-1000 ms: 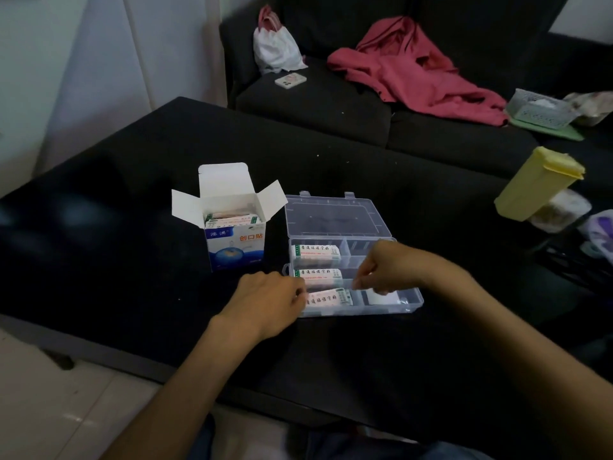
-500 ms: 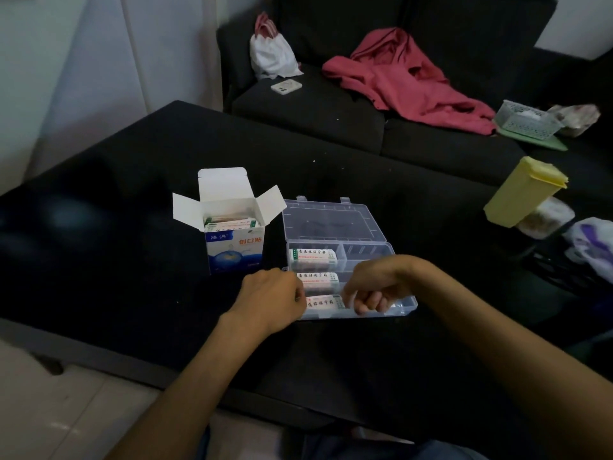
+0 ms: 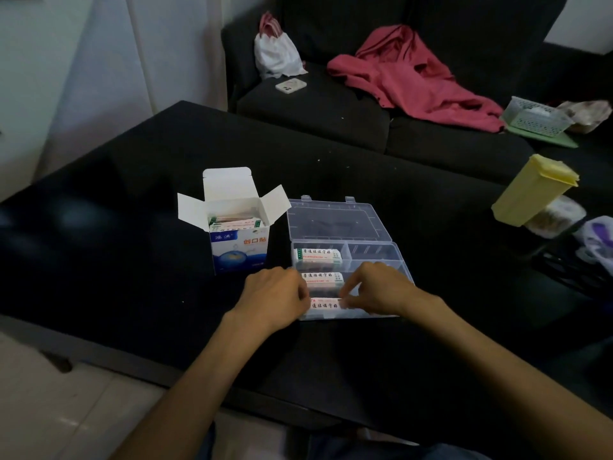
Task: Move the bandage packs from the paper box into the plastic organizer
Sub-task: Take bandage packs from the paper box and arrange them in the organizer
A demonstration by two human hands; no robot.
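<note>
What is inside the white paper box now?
Inside the paper box, bandage packs stand on edge; only their top edges show under the open flaps. The box walls cover the rest, so their number cannot be told.

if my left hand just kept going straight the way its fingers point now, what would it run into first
Most likely the nearest bandage pack in the plastic organizer. The left hand has its curled fingers aimed right, at that pack's left end, seemingly touching it already; the right hand lies beyond. Depth is unclear.
</note>
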